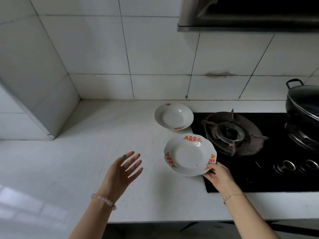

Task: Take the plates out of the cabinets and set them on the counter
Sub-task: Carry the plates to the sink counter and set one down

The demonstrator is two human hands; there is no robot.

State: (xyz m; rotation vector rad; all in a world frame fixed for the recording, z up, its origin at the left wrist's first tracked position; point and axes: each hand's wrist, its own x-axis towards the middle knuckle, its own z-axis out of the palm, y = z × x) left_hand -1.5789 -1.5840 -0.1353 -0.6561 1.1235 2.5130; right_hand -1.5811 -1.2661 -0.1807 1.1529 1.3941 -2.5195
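A white plate (189, 155) with red and orange rim marks is at the counter's right part, beside the stove, and my right hand (218, 175) grips its near right rim. Whether it rests flat on the counter I cannot tell. A second white plate (173, 116) lies on the white counter (107, 135) farther back, near the wall. My left hand (123, 169) hovers over the counter left of the held plate, fingers spread, holding nothing. No cabinet shows in this view.
A black gas stove (259, 152) with a bare burner (229, 131) fills the right side. A dark lidded pot (303, 102) sits on the far right burner. A range hood (250, 14) hangs above. Tiled walls close the back and left.
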